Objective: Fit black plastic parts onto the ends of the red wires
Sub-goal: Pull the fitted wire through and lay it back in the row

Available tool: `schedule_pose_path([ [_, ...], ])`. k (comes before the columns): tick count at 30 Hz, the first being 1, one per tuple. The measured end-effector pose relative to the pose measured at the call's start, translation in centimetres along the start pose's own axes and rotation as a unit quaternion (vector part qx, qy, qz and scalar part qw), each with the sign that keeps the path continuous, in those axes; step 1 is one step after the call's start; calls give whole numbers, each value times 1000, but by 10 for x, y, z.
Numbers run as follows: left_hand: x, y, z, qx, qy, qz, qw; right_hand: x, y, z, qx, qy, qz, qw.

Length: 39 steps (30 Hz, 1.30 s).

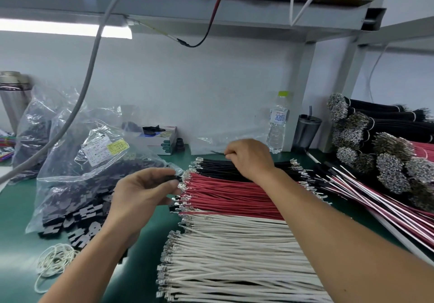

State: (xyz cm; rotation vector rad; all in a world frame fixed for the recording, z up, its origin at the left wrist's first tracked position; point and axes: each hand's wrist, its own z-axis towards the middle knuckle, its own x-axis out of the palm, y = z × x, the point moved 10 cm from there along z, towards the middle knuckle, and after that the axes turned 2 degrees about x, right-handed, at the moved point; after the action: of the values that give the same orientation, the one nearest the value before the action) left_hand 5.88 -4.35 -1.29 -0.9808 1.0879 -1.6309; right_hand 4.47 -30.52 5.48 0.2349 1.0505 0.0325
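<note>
The red wires (pixel 230 192) lie in a row on the bench (pixel 14 204), terminals leftward. The left hand (pixel 143 192) pinches a black part (pixel 172 177) at their ends; the right hand (pixel 249 157) pinches a black wire (pixel 218 153). Best to align the part squarely before pushing.

Bright even light, glaring tube lamp (pixel 63 28) upper left, wide-angle bending at edges, slightly soft focus

a: what sort of place?
b: a wire-assembly workshop: green bench mat (pixel 14 208), red terminal-tipped wires (pixel 234 197) stacked between the hands, clear bag of black plastic parts (pixel 77 185) left of them.
</note>
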Motion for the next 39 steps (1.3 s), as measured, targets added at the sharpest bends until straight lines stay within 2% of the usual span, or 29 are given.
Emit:
schedule_pose_path([
  [6, 17, -2, -6, -32, 59, -94, 993, -92, 28, 1, -70, -164, -15, 984],
  [9, 23, -1, -9, -57, 77, -127, 987, -127, 46, -31, -114, -230, 41, 966],
  [16, 33, -2, -17, -64, 114, -106, 986, -77, 54, -122, -110, -185, 161, 963],
  [21, 42, -2, -21, -47, 161, -52, 985, -65, 49, -123, -104, -158, 205, 960],
  [25, 46, 1, -21, -50, 163, -49, 984, -51, 46, -123, -100, -119, 228, 961],
  [30, 48, -2, -23, -22, 176, 2, 984, -48, 43, -121, -92, -113, 234, 961],
  [34, 45, -3, -22, 7, 162, 54, 985, -49, 43, -122, -83, -116, 233, 962],
  [39, 44, -4, -21, 17, 144, 44, 988, -47, 44, -121, -86, -107, 250, 959],
])
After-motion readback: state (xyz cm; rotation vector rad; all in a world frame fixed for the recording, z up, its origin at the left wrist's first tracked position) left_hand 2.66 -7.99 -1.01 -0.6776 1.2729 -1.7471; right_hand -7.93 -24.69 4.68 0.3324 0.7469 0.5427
